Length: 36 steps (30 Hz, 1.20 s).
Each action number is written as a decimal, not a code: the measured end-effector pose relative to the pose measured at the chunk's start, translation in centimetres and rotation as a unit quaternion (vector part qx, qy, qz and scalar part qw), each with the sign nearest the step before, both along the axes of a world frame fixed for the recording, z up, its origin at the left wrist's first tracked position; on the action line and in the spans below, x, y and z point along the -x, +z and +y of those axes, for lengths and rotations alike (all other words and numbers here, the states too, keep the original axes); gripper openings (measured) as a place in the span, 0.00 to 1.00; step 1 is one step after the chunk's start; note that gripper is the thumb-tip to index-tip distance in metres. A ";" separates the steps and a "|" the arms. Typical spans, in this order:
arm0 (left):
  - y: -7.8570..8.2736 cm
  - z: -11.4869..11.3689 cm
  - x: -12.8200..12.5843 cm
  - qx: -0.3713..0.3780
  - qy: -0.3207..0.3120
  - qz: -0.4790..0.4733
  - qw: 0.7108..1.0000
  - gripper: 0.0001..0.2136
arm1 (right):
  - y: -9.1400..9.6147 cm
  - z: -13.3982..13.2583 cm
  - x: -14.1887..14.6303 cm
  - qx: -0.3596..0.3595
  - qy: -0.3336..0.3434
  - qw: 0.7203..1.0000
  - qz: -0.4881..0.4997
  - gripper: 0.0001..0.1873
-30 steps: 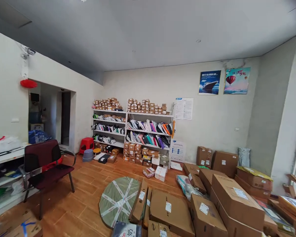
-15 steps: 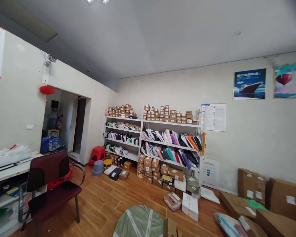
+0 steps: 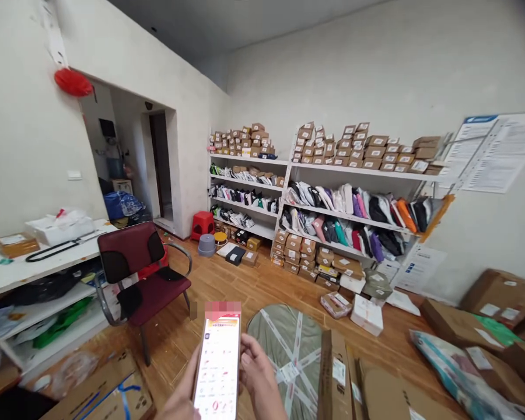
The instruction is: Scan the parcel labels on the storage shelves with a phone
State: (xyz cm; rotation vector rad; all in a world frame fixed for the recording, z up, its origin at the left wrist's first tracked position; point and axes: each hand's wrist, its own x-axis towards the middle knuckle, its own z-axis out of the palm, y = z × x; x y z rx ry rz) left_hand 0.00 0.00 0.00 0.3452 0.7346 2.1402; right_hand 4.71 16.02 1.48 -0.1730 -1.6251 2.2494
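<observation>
"Where's the phone [image 3: 216, 367]?"
"Above the wooden floor [image 3: 240, 281], screen lit — left hand [image 3: 182, 389] curled round its left edge"
"And the right hand [image 3: 262, 376]?"
"Fingers half bent at the opposite edge — can't tell whether it grips; a round green bundle [image 3: 284, 344] lies beyond"

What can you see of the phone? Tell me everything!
The phone is a flat, smooth-looking slab, held long side up. Its lit screen is mostly white, with an orange band and rows of small, mostly reddish icons; the top is pixelated. The left hand holds its left edge; the right hand is at its right edge, its grip unclear. Its lower end meets the picture's bottom edge.
</observation>
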 end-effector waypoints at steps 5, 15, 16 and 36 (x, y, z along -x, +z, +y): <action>-0.2 4.6 6.4 0.006 -0.095 0.014 0.995 0.50 | 1.7 1.5 6.1 -0.040 -0.075 0.995 -0.045 0.34; -0.9 15.2 20.2 0.011 -0.127 -0.023 0.992 0.45 | 1.4 12.0 19.4 0.025 -0.087 0.996 -0.025 0.21; -0.7 16.5 21.6 0.014 -0.126 -0.030 0.991 0.46 | 1.7 13.1 20.7 0.007 -0.104 0.994 -0.027 0.21; 0.5 33.2 45.9 0.064 -0.170 -0.001 0.983 0.40 | 2.9 29.4 44.5 -0.020 -0.203 0.978 -0.049 0.26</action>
